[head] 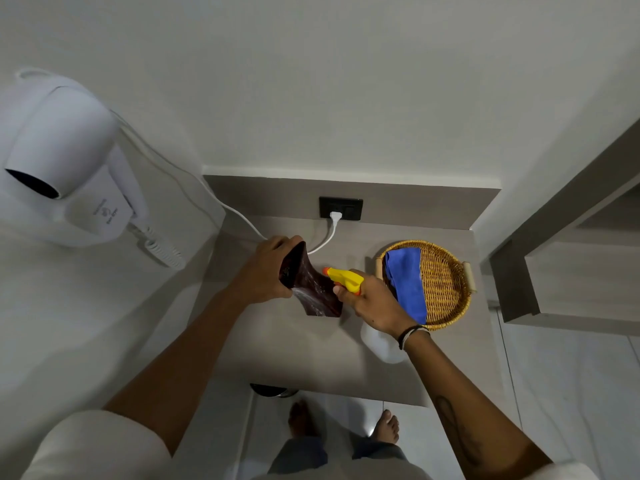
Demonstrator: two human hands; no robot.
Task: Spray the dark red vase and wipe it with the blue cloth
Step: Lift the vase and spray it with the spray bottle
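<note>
My left hand (268,271) grips the mouth of the dark red vase (320,294), which is tilted above the grey counter (277,358). Its side glistens with wet streaks. My right hand (372,304) holds a spray bottle (346,278) with a yellow trigger head and orange nozzle aimed at the vase from the right, a finger on the trigger. The bottle's white body (382,344) shows below my wrist. The blue cloth (408,282) lies folded in a round wicker basket (446,289) just right of my right hand.
A white wall-mounted hair dryer (65,168) hangs at the left, its cord running to a black socket (341,208) on the back panel. A grey shelf unit (571,271) stands at the right. Below the counter edge are a dark bin (273,389) and my bare feet.
</note>
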